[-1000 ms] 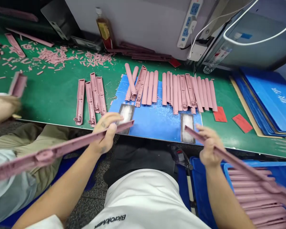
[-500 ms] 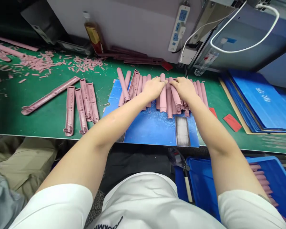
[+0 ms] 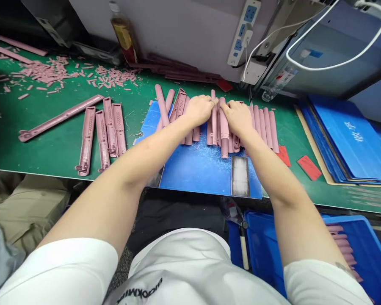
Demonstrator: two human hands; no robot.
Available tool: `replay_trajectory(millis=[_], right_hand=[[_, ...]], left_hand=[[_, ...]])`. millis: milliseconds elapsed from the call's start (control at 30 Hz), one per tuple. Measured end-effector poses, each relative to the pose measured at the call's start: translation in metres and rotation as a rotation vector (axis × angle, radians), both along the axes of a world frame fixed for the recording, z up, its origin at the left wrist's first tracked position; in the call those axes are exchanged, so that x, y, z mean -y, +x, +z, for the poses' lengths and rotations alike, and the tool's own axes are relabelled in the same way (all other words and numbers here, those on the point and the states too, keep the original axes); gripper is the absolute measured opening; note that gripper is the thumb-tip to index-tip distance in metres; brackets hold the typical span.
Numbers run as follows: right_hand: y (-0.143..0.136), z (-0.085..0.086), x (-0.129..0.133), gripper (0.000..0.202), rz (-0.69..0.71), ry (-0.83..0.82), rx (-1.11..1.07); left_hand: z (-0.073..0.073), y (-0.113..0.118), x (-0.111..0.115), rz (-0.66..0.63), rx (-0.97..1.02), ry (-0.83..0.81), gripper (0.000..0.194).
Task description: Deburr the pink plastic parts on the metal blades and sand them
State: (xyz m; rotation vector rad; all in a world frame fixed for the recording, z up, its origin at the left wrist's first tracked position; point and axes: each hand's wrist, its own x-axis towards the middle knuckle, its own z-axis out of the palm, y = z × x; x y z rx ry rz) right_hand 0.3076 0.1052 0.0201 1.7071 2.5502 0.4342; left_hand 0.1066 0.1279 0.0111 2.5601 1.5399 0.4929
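Observation:
My left hand [image 3: 201,109] is closed with its fingertips on the upper part of a slim pink plastic piece [image 3: 214,123]. Just to its right, my right hand [image 3: 240,117] grips a rounded pink plastic piece [image 3: 223,120] by its far end. Beneath and between the hands, more long pink pieces lie side by side, partly covered by my fingers. They rest on a blue board [image 3: 193,169]. Left of my left hand, other pink pieces [image 3: 161,106] lean across one another. A row of pink pieces [image 3: 266,127] extends beyond my right wrist.
Several hollow-side-up pink pieces [image 3: 87,142] and pink scraps [image 3: 51,72] lie on the green table [image 3: 57,156] at left. Blue sheets [image 3: 352,135] are stacked at right, near a red card [image 3: 309,167]. Below the edge is a blue bin [image 3: 263,245]. Another person's leg [image 3: 28,203] is at lower left.
My left hand has shifted slightly left and now holds a slimmer piece. The piece at my right hand stands straighter than the slanted one before. The view has turned slightly.

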Motion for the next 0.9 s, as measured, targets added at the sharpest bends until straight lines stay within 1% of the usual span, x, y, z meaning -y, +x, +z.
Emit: replay_trajectory(millis=[67,200,267,333,367,433,500,567,633,667,700,733,800,833,867,900], right_hand=[[-0.017,0.002,0.004,0.061,0.002,-0.018,-0.028],[-0.068,0.000,0.000,0.060,0.069,-0.075,-0.106],[-0.096,-0.003,-0.007,0.061,0.099,-0.095,-0.139],[-0.123,-0.006,-0.015,0.063,0.126,-0.093,-0.177],[-0.135,-0.008,-0.018,0.063,0.139,-0.085,-0.199],[-0.155,-0.009,-0.023,0.062,0.158,-0.082,-0.234],[-0.168,-0.009,-0.026,0.060,0.161,-0.130,-0.230],[-0.171,-0.003,-0.024,0.060,0.149,-0.191,-0.215],[-0.164,0.011,-0.012,0.058,0.155,-0.213,-0.268],[-0.157,0.022,0.001,0.055,0.175,-0.209,-0.341],[-0.148,0.035,0.019,0.050,0.206,-0.210,-0.446],[-0.139,0.051,0.044,0.044,0.253,-0.217,-0.577],[-0.122,0.085,0.109,0.034,0.347,-0.288,-0.872],[-0.115,0.101,0.146,0.032,0.415,-0.324,-1.027],[-0.110,0.114,0.182,0.027,0.479,-0.357,-1.130],[-0.106,0.125,0.216,0.021,0.443,-0.365,-1.160]], left_hand=[[0.002,-0.025,-0.005,0.046,0.026,-0.012,0.059],[0.003,-0.090,-0.017,0.123,0.095,-0.018,0.056],[0.001,-0.120,-0.017,0.174,0.111,-0.017,0.054],[-0.002,-0.140,-0.012,0.245,0.099,-0.027,0.052],[-0.003,-0.146,-0.008,0.275,0.080,-0.035,0.052],[-0.006,-0.149,-0.001,0.300,0.006,-0.076,0.053],[-0.006,-0.146,0.004,0.272,-0.078,-0.147,0.057],[-0.004,-0.146,0.008,0.234,-0.106,-0.203,0.069],[0.002,-0.155,0.013,0.219,-0.056,-0.194,0.075],[0.005,-0.162,0.017,0.211,-0.017,-0.170,0.076],[0.009,-0.172,0.023,0.204,0.024,-0.146,0.076],[0.011,-0.183,0.029,0.201,0.063,-0.125,0.074],[0.012,-0.202,0.043,0.232,0.123,-0.110,0.066],[0.010,-0.208,0.049,0.271,0.141,-0.120,0.060],[0.005,-0.211,0.053,0.315,0.154,-0.138,0.055],[0.000,-0.209,0.056,0.351,0.169,-0.151,0.052]])
